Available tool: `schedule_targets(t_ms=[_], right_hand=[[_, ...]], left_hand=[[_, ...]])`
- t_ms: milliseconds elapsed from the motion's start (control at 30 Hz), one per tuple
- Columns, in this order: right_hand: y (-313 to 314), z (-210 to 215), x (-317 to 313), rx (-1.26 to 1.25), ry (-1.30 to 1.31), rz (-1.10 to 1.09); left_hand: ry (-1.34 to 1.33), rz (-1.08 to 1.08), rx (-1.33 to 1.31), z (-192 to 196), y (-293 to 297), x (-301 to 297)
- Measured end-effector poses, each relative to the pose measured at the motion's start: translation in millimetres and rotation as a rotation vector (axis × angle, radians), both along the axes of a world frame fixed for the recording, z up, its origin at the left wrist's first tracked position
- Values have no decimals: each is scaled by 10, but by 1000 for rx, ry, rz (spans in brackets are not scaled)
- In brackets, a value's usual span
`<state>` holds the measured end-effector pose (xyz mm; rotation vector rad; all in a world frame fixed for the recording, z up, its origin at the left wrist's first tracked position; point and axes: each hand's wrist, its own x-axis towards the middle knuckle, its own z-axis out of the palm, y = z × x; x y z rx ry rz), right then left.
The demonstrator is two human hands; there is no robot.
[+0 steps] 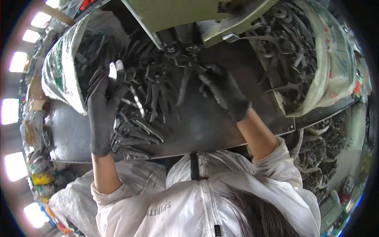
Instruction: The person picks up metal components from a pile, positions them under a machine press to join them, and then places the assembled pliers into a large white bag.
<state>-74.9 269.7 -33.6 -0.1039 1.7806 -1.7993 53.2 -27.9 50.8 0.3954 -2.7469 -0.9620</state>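
My right hand (pixel 224 91), in a dark grey knit glove, has its fingers closed on the handle of a pair of dark metal pliers (pixel 184 85). Their upper part lies under the edge of a green machine (pixel 177 14). My left hand (pixel 102 112), gloved alike, is at the mouth of the left sack, with fingers curled. Two bright, pale tips stick up beside its fingers; I cannot make out what it grips. Between the hands lies a pile of dark plier-shaped pieces (pixel 158 89), some with shiny handles.
A white woven sack (pixel 65 59) full of dark metal parts stands left on the dark metal table (pixel 205 122). Another open sack (pixel 321 75) of similar parts stands right, a pliers-like piece jutting from it. More filled sacks (pixel 319 158) sit below the table's right side.
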Motion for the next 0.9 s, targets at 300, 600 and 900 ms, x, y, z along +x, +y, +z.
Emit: schedule_targets(t_ms=[300,600,900], right_hand=[[475,-112,-211,944,1483,131],[1036,603,-520,958,907,-224],[328,327,-127,-101,153,-148]], left_hand=[[-18,-409,212,-439,1374,-764],[-175,-428,-246,-925,707,-489],[12,-171,728,-881,938,-550]])
